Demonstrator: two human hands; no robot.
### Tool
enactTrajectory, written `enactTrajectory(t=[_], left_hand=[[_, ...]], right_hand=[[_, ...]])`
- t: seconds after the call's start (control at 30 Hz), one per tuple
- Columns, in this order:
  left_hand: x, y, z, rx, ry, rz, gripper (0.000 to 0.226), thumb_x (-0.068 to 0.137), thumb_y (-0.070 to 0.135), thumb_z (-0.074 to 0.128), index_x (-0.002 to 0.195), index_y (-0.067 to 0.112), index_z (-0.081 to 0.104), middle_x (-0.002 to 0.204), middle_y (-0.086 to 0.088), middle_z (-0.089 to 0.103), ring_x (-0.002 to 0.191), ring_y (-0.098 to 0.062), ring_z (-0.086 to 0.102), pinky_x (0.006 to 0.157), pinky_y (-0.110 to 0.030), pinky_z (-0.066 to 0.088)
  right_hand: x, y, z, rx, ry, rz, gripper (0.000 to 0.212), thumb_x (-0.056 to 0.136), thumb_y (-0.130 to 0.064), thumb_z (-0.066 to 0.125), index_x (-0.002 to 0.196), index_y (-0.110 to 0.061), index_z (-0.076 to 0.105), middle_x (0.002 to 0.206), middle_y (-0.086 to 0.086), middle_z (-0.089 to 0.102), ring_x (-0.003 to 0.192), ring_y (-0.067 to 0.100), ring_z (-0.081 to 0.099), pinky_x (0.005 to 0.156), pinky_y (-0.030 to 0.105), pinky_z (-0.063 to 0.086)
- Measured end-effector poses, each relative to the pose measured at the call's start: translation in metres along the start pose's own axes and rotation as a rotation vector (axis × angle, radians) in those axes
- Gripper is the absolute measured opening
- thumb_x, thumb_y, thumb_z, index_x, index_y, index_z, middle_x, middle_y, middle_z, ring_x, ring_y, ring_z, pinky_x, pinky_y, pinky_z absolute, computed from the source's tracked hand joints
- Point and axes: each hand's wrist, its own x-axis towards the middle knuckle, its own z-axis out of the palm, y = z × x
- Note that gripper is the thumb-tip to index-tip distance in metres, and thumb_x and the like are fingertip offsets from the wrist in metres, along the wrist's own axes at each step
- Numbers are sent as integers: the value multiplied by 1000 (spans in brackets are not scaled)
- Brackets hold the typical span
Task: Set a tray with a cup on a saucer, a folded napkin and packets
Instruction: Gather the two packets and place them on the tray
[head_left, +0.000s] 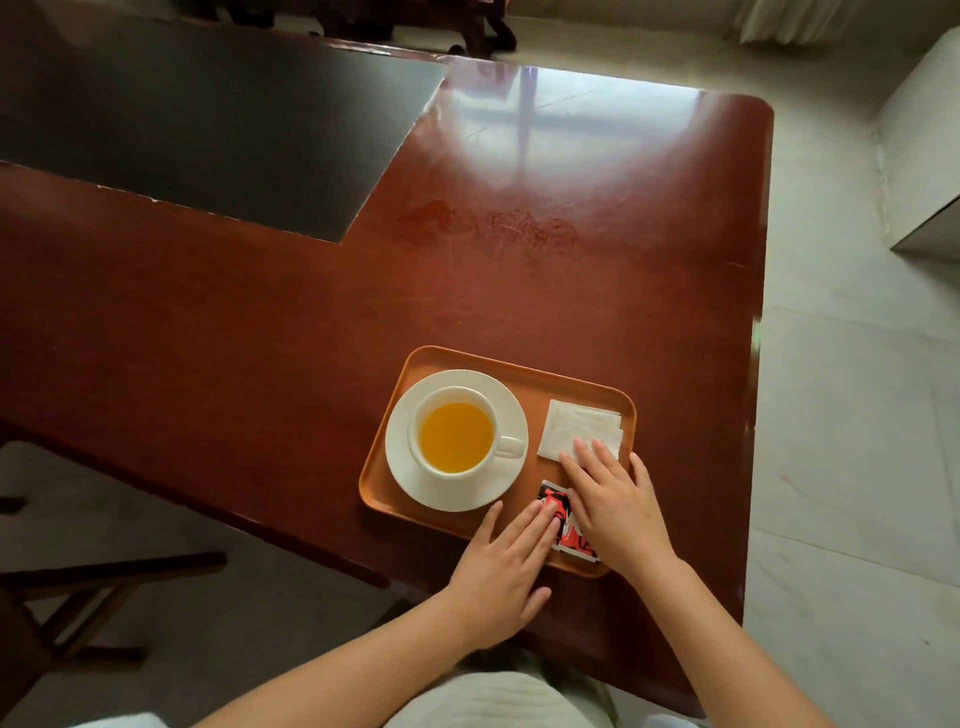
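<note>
An orange tray (524, 371) lies near the front right of the wooden table. On its left stands a white cup (456, 435) of yellow drink on a white saucer (402, 467). A folded white napkin (571, 423) lies at the tray's right. Red, black and white packets (558, 512) lie at the tray's near edge. My left hand (501, 577) rests flat, its fingertips on the packets. My right hand (615, 506) lies flat over the packets, fingertips touching the napkin's near edge. Neither hand grips anything.
The glossy red-brown table (260, 322) has a dark inset panel (208, 130) at the back left. Its right edge (761, 312) drops to a pale tiled floor. A wooden chair frame (78, 587) stands at the lower left.
</note>
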Motion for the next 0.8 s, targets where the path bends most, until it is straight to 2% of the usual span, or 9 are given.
enactTrajectory(t=[0.07,0.17,0.27,0.47,0.6,0.8], left_hand=[[0,1,0,-8,-7,-6,67,98,46,23,148,14,-8,152,-2,-21,138,-16,-28,110,-48,-16],[-1,0,-2,-8,-19,-14,67,98,46,23,148,15,-9,153,-1,-21,138,-18,-28,112,-48,-14],[-2,-2,-2,6,-26,-28,67,98,47,22,146,16,-12,153,-1,-21,137,-16,-29,110,-47,-16],[-3,-5,-10,-41,-34,-57,67,99,45,24,147,15,-12,153,-1,-24,136,-17,-31,113,-40,-9],[-5,-4,-12,-71,-19,-29,66,98,43,25,148,19,-11,152,-1,-26,137,-20,-30,113,-43,-10],[-4,-5,-11,-47,-88,-32,67,97,45,27,149,19,-6,157,-6,-18,138,-19,-28,116,-44,0]], right_hand=[[-3,0,-3,42,57,-15,49,97,-34,39,144,-25,30,155,3,26,145,21,16,116,45,12],[-17,3,-3,133,236,30,47,84,-17,66,129,-11,54,139,14,51,133,30,42,107,48,34],[-40,5,7,154,311,22,48,72,-17,78,117,-8,64,122,13,65,119,30,57,98,47,46],[-52,2,19,70,293,-30,46,58,-14,88,101,-9,72,104,9,73,98,28,67,86,44,54],[-47,3,19,71,325,4,45,56,-12,88,99,-8,73,102,9,73,95,27,68,85,43,54],[-50,2,19,35,359,32,48,55,-11,88,100,-11,73,101,8,73,95,25,69,88,45,52]])
